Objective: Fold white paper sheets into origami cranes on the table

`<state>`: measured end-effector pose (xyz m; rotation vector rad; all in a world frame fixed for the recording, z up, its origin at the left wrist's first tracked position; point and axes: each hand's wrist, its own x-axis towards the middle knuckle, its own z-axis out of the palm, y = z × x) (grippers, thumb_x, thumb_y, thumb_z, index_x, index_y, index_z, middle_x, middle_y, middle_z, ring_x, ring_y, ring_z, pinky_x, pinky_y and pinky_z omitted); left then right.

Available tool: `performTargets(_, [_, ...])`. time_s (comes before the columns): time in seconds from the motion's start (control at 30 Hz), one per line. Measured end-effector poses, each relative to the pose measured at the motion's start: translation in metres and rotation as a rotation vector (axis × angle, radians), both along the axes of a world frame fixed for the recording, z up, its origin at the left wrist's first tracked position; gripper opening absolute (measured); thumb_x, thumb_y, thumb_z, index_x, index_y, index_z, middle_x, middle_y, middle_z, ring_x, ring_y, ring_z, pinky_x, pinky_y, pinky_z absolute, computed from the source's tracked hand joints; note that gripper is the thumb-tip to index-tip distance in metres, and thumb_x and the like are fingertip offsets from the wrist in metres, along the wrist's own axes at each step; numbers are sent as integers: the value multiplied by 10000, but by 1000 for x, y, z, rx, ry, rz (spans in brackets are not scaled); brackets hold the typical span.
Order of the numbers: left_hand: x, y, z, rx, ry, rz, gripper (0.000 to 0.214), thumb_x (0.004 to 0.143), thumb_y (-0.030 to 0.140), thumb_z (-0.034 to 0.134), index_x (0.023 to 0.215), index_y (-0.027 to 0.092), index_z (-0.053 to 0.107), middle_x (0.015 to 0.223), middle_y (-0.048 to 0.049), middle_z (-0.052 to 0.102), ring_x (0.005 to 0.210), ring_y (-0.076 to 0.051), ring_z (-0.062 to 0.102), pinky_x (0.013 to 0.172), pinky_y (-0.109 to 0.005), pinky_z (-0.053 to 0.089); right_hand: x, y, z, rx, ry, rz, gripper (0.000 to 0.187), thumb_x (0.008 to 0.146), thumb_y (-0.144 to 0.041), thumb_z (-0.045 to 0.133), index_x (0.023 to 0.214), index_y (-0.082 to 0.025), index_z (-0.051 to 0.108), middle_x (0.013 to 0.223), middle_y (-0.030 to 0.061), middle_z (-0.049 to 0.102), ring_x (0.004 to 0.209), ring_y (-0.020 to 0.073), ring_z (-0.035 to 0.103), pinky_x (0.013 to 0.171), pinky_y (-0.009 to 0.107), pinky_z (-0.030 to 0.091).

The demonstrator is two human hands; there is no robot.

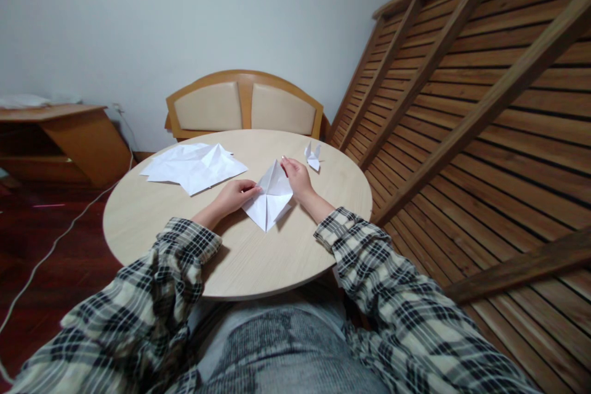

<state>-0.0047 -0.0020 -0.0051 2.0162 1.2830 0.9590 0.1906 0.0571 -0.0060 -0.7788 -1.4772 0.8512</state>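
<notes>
A partly folded white paper (270,203) lies in the middle of a round light-wood table (152,228). My left hand (235,194) pinches the paper's left corner, fingers closed on it. My right hand (298,177) holds the raised upper flap at the paper's right edge, fingers pressed on the fold. Both arms wear plaid sleeves.
A loose pile of white paper sheets (194,166) lies at the table's left back. A small finished folded paper figure (313,157) stands at the back right. A wooden chair (244,108) faces me; slatted wooden panels (462,104) stand to the right, a low cabinet (69,135) to the left.
</notes>
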Motion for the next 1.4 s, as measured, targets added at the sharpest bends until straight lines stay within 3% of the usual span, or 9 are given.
performTargets(0.23, [-3,6,-3,28,-248,77,212,801,355,627,814,149,674,679,-32,577,581,-142,442,517,-286,304,-1,5,-2,-93,53,67,449,860,-621,514,773,-189,602,742,23,586,704,149,531,667,283,428])
performTargets(0.57, [-3,12,-3,34,-477,159,137,798,302,631,795,167,653,699,-27,584,610,-151,476,536,-277,346,-4,3,-4,-180,-36,126,269,910,-424,522,806,-191,606,771,12,579,702,134,523,683,268,416])
performTargets(0.67, [-2,12,-2,54,-503,164,131,810,297,623,798,170,651,708,-28,591,621,-154,483,543,-278,357,-6,2,-7,-218,-39,188,251,931,-393,494,864,-193,629,796,18,603,717,138,521,664,261,413])
performTargets(1.07, [-3,14,-4,44,-529,184,130,819,284,601,842,174,665,773,-46,640,656,-167,521,594,-304,402,-7,-11,-3,-362,22,323,402,872,-591,573,978,-207,624,906,48,645,730,153,547,587,253,421])
performTargets(1.3, [-1,10,-2,-17,-567,139,138,806,314,626,830,183,665,751,-50,630,637,-168,506,580,-308,405,-6,-11,-4,-291,55,398,440,791,-596,684,986,-205,637,1004,72,674,866,193,592,737,338,499])
performTargets(1.4, [1,8,0,-23,-572,129,139,799,318,633,820,185,666,744,-53,628,634,-168,501,579,-306,403,-5,-11,-4,-294,49,382,398,789,-555,708,956,-199,649,976,73,680,854,192,594,721,331,493])
